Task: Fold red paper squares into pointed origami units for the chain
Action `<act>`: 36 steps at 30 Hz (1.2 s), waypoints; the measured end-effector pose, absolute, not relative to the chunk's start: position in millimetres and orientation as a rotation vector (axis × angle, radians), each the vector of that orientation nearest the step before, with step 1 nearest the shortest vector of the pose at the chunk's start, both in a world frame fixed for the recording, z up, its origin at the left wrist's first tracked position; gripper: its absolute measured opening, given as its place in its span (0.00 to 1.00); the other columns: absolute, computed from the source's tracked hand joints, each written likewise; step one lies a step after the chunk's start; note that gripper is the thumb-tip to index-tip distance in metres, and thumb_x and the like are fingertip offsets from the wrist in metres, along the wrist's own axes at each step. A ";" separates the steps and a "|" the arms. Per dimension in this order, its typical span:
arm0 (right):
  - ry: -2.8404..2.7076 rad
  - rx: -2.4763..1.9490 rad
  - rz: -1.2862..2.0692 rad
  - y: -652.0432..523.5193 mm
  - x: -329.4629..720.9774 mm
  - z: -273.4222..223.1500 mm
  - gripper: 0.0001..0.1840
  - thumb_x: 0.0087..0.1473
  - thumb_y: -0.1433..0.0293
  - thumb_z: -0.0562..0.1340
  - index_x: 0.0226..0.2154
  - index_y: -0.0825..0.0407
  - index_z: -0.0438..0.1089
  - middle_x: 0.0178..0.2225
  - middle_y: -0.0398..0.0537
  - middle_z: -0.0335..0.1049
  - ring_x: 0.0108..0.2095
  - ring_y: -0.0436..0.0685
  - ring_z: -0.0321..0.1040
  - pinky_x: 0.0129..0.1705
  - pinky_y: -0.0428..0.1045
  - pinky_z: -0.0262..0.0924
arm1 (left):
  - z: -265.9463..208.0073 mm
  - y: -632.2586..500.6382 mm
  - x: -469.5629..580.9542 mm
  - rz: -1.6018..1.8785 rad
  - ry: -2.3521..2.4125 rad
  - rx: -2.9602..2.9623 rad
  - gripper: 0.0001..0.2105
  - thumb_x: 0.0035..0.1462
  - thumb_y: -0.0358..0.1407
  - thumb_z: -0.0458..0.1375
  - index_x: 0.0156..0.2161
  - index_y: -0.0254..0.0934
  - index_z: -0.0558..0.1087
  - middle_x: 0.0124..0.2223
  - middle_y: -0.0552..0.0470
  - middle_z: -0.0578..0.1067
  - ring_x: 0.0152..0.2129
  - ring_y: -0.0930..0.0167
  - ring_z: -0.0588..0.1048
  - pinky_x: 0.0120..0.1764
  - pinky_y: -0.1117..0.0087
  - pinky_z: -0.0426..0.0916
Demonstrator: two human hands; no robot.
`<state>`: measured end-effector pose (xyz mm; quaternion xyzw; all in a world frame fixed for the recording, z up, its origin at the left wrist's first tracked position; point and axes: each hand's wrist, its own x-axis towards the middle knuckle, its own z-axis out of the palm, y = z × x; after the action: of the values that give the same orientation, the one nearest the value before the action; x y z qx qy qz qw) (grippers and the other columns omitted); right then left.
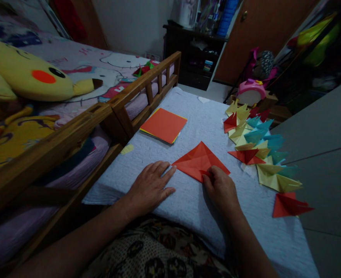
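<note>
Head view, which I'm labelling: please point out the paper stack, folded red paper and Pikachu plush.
Paper stack (164, 124), head view: orange top sheet.
Folded red paper (197, 160), head view: upper surface.
Pikachu plush (25, 74), head view: yellow head beside cheek.

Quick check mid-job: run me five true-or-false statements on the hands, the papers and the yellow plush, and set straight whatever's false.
1. The right hand is at the near corner of the red sheet. True.
2. The left hand lies on top of the paper stack. False: the left hand lies on the cloth-covered surface, fingertips at the sheet's left corner.
3. The top sheet of the stack is blue. False: the stack has an orange sheet on top.
4. Folded paper figures stand to the right of the red sheet. True.
5. The yellow plush is among the folded figures. False: the yellow plush lies on the bed, beyond the wooden rail.
</note>
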<state>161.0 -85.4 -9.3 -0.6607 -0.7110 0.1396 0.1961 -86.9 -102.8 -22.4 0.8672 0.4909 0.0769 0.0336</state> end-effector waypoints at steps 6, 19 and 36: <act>-1.993 -1.867 0.397 -85.1 161.1 -9.6 0.06 0.57 0.67 0.55 0.29 0.49 0.60 0.28 0.46 0.68 0.28 0.55 0.63 0.31 0.48 0.48 | -24.1 -103.6 -87.2 0.226 1.512 2.658 0.26 0.66 0.47 0.53 0.64 0.39 0.61 0.63 0.43 0.64 0.60 0.58 0.61 0.62 0.55 0.58; -2.006 -1.876 0.394 -85.0 160.6 -8.5 0.06 0.57 0.67 0.55 0.29 0.49 0.60 0.28 0.46 0.67 0.28 0.55 0.63 0.30 0.48 0.48 | -29.3 -104.2 -88.8 0.240 1.531 2.661 0.27 0.66 0.49 0.52 0.65 0.40 0.59 0.64 0.44 0.63 0.60 0.57 0.60 0.62 0.54 0.57; -2.013 -1.896 0.386 -85.7 160.1 -6.2 0.05 0.57 0.68 0.55 0.30 0.49 0.62 0.28 0.47 0.68 0.28 0.55 0.63 0.30 0.48 0.48 | -24.0 -103.1 -85.3 0.217 1.536 2.610 0.28 0.65 0.48 0.54 0.64 0.35 0.60 0.63 0.42 0.65 0.60 0.56 0.61 0.62 0.54 0.59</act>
<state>160.1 -85.7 -6.2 -0.6687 -0.7099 0.1363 0.1741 -85.3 -103.1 -24.0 0.8584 0.5052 0.0715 0.0526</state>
